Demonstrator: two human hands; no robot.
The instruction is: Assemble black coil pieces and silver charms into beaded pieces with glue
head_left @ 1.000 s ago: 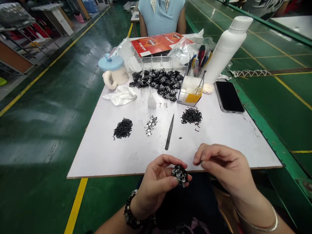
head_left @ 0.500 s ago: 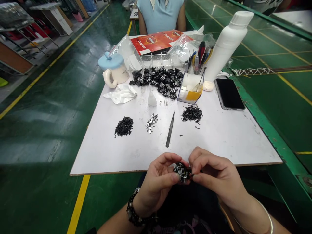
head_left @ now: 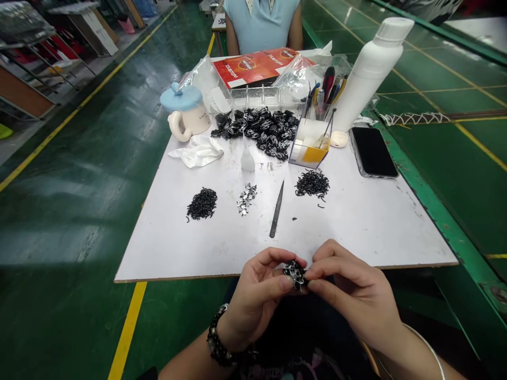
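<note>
Component (head_left: pixel 293 273), black-and-silver, on the near side of the tweezers (head_left: pixel 277 210): clamped in the grip of the left hand (head_left: pixel 259 290), seemingly for steadiness. Right hand (head_left: pixel 352 281): at its edge; whether pinching, I cannot tell.

A small black piece (head_left: pixel 293 275), its face silver-lined, was held aloft by the worktop's (head_left: pixel 166 248) near edge.

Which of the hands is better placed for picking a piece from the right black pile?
Probably the right hand: it is nearer to the right black pile, while the left hand grips the black-and-silver part.
</note>
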